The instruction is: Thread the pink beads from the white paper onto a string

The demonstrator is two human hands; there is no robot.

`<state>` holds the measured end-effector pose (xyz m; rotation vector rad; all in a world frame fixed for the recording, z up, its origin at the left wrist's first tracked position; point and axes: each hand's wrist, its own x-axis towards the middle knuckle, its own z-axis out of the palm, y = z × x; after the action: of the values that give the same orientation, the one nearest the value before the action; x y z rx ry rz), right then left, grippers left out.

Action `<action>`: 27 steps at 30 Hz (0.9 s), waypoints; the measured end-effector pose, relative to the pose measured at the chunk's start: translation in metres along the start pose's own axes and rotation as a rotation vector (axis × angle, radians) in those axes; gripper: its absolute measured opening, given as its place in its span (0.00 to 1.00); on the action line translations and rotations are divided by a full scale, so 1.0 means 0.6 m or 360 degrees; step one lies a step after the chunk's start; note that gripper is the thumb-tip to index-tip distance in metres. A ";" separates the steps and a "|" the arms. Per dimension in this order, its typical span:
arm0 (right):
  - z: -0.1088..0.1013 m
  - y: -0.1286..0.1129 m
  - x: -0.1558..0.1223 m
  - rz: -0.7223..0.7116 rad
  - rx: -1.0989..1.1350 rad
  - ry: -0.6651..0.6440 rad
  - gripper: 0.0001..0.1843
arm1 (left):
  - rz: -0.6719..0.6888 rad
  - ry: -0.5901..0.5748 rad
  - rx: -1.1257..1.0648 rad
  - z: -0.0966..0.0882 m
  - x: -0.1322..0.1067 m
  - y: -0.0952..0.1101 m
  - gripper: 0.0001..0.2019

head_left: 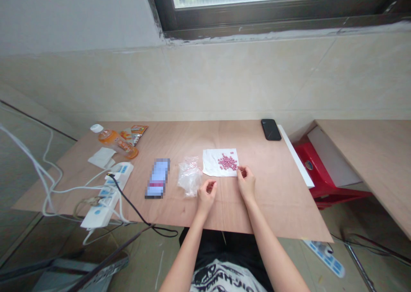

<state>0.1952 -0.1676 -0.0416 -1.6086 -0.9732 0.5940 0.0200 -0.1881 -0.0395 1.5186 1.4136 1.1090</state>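
Head view, pink pieces: we see several dozen small pink pieces [227, 162], too crowded for us to count exactly; most form one cluster, and a few lie loose near its upper edge.
White sheet: one white sheet [210, 162] lies flat on the one wooden surface [282, 202] before us, with the pieces on its right half.
Our right hand: one right hand [246, 181], fingertips at the sheet's lower right edge; the cluster lies just to their left, its nearest pieces close beside them. Thumb and index finger are bent towards each other, but we cannot tell whether they pinch a piece.
Our left hand: one left hand [206, 194], below the sheet, with the cluster up and to its right. Thumb and index finger curl into a ring; we cannot tell whether the tips meet.
Clear bag: one crumpled clear plastic bag [189, 177], immediately left of our left hand.
Phones: two, a lit phone [157, 178] left of the bag and a dark phone [270, 129] at the far right.
Bottle: one orange bottle [117, 144], lying on its side.
Power strips: two, a white strip [104, 202] on the surface at left, another strip [325, 257] on the floor at right.
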 end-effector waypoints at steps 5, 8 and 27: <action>0.000 -0.003 -0.001 0.0000 -0.0006 0.0006 0.13 | 0.0003 0.0008 0.0008 0.000 0.001 0.000 0.09; 0.000 -0.004 -0.001 0.0001 -0.0014 0.0009 0.13 | 0.0004 0.0004 0.0004 0.000 0.001 0.000 0.09; -0.001 0.000 0.001 0.0012 -0.0030 0.0001 0.13 | 0.0013 0.0018 -0.0022 -0.001 0.000 0.006 0.09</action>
<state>0.1956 -0.1675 -0.0413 -1.6299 -0.9755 0.5912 0.0207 -0.1881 -0.0361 1.5120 1.4053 1.1319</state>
